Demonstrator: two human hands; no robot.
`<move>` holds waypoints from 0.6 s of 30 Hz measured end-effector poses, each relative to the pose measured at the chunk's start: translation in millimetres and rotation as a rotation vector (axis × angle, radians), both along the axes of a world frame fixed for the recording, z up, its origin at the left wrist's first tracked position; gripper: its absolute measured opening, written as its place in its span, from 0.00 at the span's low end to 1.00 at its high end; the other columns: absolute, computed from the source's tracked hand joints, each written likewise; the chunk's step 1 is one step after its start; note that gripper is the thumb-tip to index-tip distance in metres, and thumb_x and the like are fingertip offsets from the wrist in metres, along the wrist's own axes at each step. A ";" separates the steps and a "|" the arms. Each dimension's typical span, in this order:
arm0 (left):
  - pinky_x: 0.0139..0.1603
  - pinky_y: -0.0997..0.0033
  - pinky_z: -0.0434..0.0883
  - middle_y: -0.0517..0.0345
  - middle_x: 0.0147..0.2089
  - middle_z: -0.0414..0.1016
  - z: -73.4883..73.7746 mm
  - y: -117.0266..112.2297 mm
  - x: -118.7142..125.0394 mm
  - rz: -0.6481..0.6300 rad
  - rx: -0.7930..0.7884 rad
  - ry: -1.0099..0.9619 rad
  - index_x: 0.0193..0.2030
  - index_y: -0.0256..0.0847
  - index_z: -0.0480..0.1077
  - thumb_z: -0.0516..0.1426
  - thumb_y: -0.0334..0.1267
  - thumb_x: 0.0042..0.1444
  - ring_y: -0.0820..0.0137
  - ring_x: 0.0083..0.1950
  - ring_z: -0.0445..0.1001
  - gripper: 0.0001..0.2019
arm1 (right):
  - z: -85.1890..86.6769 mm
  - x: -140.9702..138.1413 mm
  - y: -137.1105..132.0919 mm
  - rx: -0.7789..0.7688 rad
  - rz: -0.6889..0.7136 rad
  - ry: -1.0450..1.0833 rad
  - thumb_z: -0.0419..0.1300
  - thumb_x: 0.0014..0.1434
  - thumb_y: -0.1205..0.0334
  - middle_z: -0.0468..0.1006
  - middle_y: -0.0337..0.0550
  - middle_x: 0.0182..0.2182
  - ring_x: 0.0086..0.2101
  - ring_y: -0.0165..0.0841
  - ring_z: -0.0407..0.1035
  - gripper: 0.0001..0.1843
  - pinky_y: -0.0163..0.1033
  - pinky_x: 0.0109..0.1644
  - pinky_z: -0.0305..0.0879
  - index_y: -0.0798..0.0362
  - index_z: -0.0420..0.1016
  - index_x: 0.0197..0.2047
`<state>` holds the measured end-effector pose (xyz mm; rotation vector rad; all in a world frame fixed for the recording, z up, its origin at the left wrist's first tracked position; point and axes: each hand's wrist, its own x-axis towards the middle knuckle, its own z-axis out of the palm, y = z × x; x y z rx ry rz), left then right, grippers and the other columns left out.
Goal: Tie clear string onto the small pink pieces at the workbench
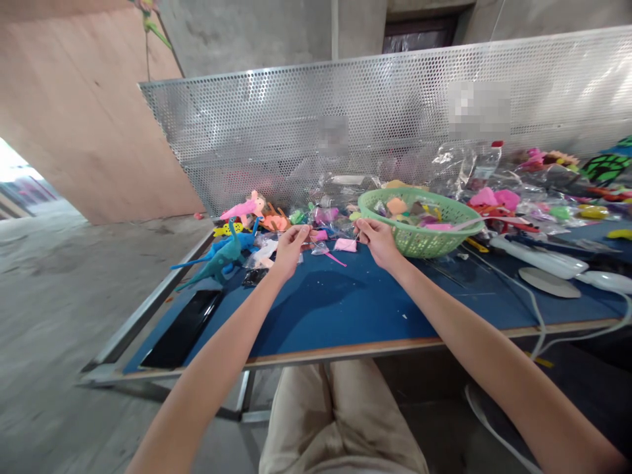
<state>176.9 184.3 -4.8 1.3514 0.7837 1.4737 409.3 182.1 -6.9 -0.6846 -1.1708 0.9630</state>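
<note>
Both my hands are raised over the far part of the blue table, a short gap apart. The fingers of my left hand [292,249] are pinched together; what they hold is too small to make out. My right hand [378,238] is pinched as well, beside the rim of a green plastic basket [428,245], and something thin shows at its fingertips. Between and just beyond the hands lie a small bag of pink material [345,245] and a pink strip [336,259]. Blue and teal dinosaur figures [228,258] stand left of my left hand.
A black phone [182,329] lies at the table's left front. White glue guns [540,257] with trailing cords [536,309] rest at right, near a grey oval plate [549,283]. Colourful clay pieces and plastic bags line the back, before a perforated metal panel [276,125].
</note>
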 end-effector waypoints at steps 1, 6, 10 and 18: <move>0.34 0.75 0.74 0.53 0.40 0.81 0.5 -0.4 -0.1 0.007 0.002 0.006 0.40 0.39 0.76 0.67 0.54 0.52 0.73 0.35 0.76 0.20 | -0.5 0.3 0.3 0.001 0.006 0.001 0.73 0.47 0.41 0.75 0.39 0.26 0.20 0.23 0.52 0.22 0.35 0.22 0.44 0.52 0.80 0.30; 0.32 0.77 0.71 0.56 0.37 0.79 1.4 -0.2 -0.8 0.026 0.008 0.006 0.39 0.40 0.77 0.67 0.54 0.52 0.76 0.31 0.72 0.18 | 0.4 0.3 -1.2 -0.008 0.008 -0.010 0.72 0.47 0.42 0.75 0.39 0.26 0.20 0.23 0.52 0.21 0.35 0.22 0.45 0.52 0.80 0.29; 0.32 0.77 0.70 0.57 0.36 0.79 1.5 0.3 -1.1 0.029 0.002 0.008 0.38 0.40 0.77 0.67 0.53 0.52 0.76 0.30 0.72 0.18 | 3.4 -0.9 -4.0 -0.020 -0.013 -0.027 0.72 0.47 0.41 0.75 0.39 0.26 0.21 0.23 0.53 0.22 0.35 0.22 0.46 0.52 0.80 0.29; 0.32 0.77 0.70 0.56 0.35 0.79 2.5 -0.4 -1.7 0.026 -0.004 0.018 0.38 0.39 0.77 0.67 0.53 0.52 0.76 0.30 0.72 0.18 | 1.4 0.2 -2.1 -0.010 0.008 -0.007 0.73 0.47 0.42 0.75 0.39 0.26 0.21 0.23 0.53 0.21 0.35 0.23 0.45 0.52 0.82 0.30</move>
